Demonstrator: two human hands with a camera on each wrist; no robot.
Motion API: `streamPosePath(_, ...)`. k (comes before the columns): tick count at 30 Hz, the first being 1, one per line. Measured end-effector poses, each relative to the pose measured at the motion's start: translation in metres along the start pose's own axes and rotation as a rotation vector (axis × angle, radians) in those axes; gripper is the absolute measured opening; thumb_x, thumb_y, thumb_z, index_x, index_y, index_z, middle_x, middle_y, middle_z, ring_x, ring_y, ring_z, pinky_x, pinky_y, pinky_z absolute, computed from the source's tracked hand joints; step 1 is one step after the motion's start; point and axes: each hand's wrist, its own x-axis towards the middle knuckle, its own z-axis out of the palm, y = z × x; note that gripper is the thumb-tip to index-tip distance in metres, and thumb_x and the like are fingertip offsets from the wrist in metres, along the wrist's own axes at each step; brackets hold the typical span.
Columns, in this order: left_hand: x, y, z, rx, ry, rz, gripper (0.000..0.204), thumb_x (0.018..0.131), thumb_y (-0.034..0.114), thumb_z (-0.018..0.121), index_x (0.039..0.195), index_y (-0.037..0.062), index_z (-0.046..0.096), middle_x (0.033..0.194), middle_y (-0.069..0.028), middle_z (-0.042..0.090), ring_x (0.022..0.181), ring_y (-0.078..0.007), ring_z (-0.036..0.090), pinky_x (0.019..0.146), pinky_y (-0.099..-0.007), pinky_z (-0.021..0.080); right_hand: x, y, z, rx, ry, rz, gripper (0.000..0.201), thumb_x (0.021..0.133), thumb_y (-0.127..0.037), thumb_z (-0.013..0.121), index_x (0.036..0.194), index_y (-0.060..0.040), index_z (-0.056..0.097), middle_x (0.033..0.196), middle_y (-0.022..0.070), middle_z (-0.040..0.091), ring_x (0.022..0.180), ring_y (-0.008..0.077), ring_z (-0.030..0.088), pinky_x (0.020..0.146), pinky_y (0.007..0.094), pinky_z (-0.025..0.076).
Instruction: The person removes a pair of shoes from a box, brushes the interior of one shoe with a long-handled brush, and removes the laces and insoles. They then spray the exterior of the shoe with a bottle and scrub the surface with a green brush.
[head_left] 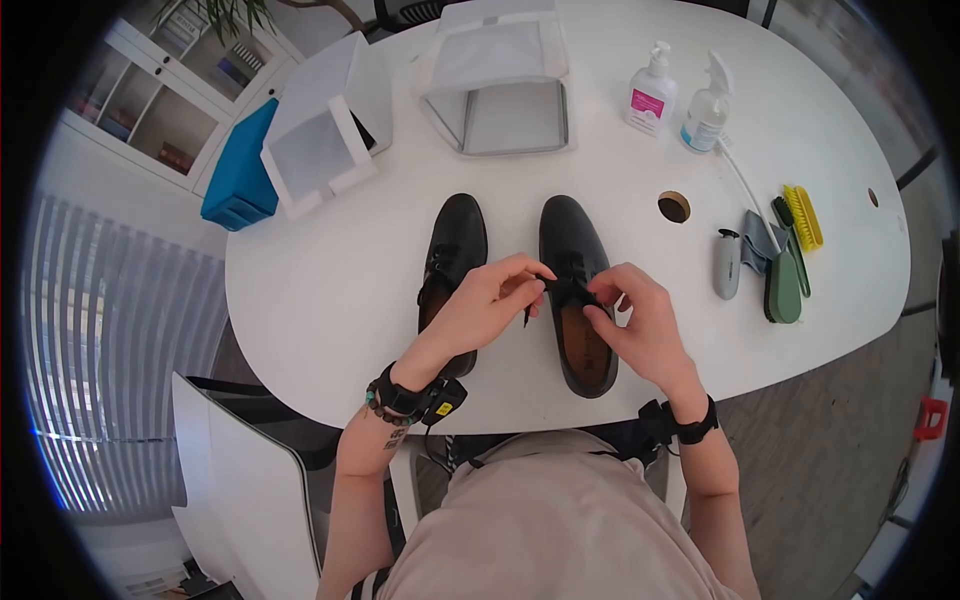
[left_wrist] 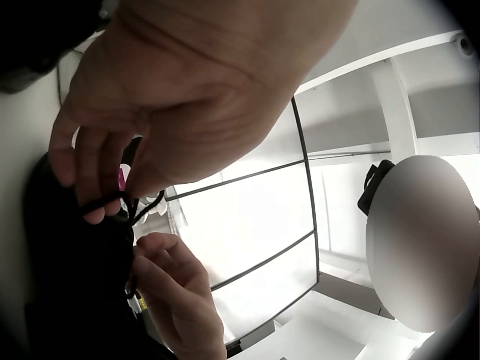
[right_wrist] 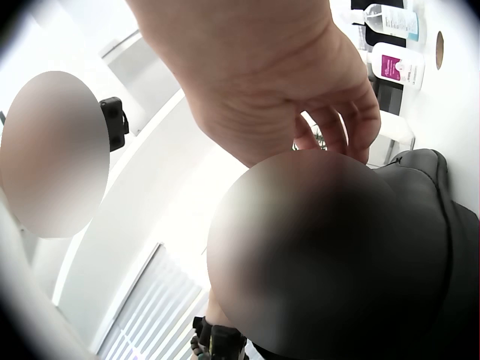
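Observation:
Two black lace-up shoes stand on the white table with toes pointing away: the left shoe [head_left: 460,235] and the right shoe [head_left: 572,228]. The left hand [head_left: 497,300] pinches a black lace [left_wrist: 107,201] beside the right shoe's opening; a lace end hangs below its fingers. At the other side of that opening the right hand [head_left: 640,318] has thumb and fingers curled at the laces. In the left wrist view, both hands [left_wrist: 187,300] meet at loops of lace above the dark shoe. A blurred patch covers the right hand's fingertips in the right wrist view.
Behind the shoes are a white fabric box [head_left: 495,60], another white box [head_left: 315,150] and a blue case [head_left: 245,165]. Two bottles [head_left: 648,100] stand at the back right. A green brush [head_left: 785,285], yellow brush [head_left: 803,218], grey cloth and grey bottle [head_left: 727,265] lie right, past a table hole.

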Motion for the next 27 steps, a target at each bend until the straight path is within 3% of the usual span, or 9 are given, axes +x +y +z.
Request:
streamPosePath(2,0.000,-0.001,0.000,-0.063,-0.034,-0.024,0.021,0.111,0.008,0.060,0.129,0.0014,0.070,0.101,-0.0018,0.070,0.092,-0.0111,0.067,0.089,-0.0294,0.055,0.001,-0.002,0.001,-0.019,-0.012,-0.010,0.024,0.085,0.003,0.080,0.104,-0.0039,0.069,0.095,0.0093,0.066,0.087,0.0244,0.071,0.077,0.0367,0.057)
streamPosePath(4,-0.001,-0.003,0.000,-0.025,-0.100,0.058,0.021,0.112,0.009,0.059,0.128,0.0013,0.070,0.105,-0.0018,0.069,0.093,-0.0105,0.066,0.089,-0.0291,0.055,0.002,-0.002,0.002,-0.040,-0.024,-0.019,0.024,0.084,0.004,0.080,0.105,-0.0035,0.069,0.096,0.0099,0.066,0.088,0.0253,0.071,0.079,0.0375,0.058)
streamPosePath(8,-0.007,0.002,0.005,0.032,-0.085,0.090,0.020,0.112,0.011,0.060,0.126,0.0012,0.071,0.108,-0.0025,0.068,0.094,-0.0107,0.065,0.086,-0.0292,0.055,0.005,-0.006,0.005,-0.030,-0.019,-0.040,0.024,0.085,0.005,0.079,0.105,-0.0033,0.069,0.098,0.0106,0.065,0.088,0.0261,0.070,0.080,0.0383,0.059)
streamPosePath(17,-0.019,0.018,0.014,0.140,0.096,0.090,0.019,0.108,0.009,0.066,0.122,0.0002,0.075,0.104,-0.0062,0.073,0.092,-0.0133,0.067,0.085,-0.0307,0.055,0.014,0.003,0.009,0.040,0.044,-0.022,0.015,0.091,0.002,0.076,0.105,-0.0006,0.068,0.095,0.0129,0.067,0.084,0.0270,0.072,0.077,0.0370,0.059)
streamPosePath(19,-0.023,0.018,0.015,0.234,0.128,0.258,0.020,0.104,0.004,0.067,0.122,0.0011,0.076,0.101,-0.0073,0.073,0.092,-0.0165,0.068,0.085,-0.0321,0.054,0.016,0.006,0.010,0.036,0.050,-0.020,0.014,0.092,0.002,0.075,0.103,0.0001,0.068,0.095,0.0132,0.068,0.082,0.0270,0.072,0.076,0.0368,0.059)
streamPosePath(23,-0.041,0.032,0.009,0.284,0.165,0.290,0.022,0.100,0.000,0.067,0.120,0.0022,0.076,0.100,-0.0083,0.074,0.090,-0.0180,0.067,0.083,-0.0331,0.054,0.016,0.011,0.008,0.010,0.033,-0.036,0.009,0.092,0.002,0.075,0.099,0.0010,0.069,0.094,0.0128,0.069,0.080,0.0267,0.072,0.074,0.0362,0.059)
streamPosePath(27,-0.066,0.046,-0.014,0.138,-0.141,0.311,0.026,0.094,-0.002,0.070,0.118,0.0054,0.077,0.096,-0.0068,0.073,0.086,-0.0205,0.067,0.082,-0.0336,0.052,0.016,0.010,0.007,0.041,0.031,-0.017,0.008,0.093,0.002,0.074,0.098,0.0010,0.069,0.093,0.0123,0.070,0.081,0.0264,0.074,0.074,0.0357,0.060)
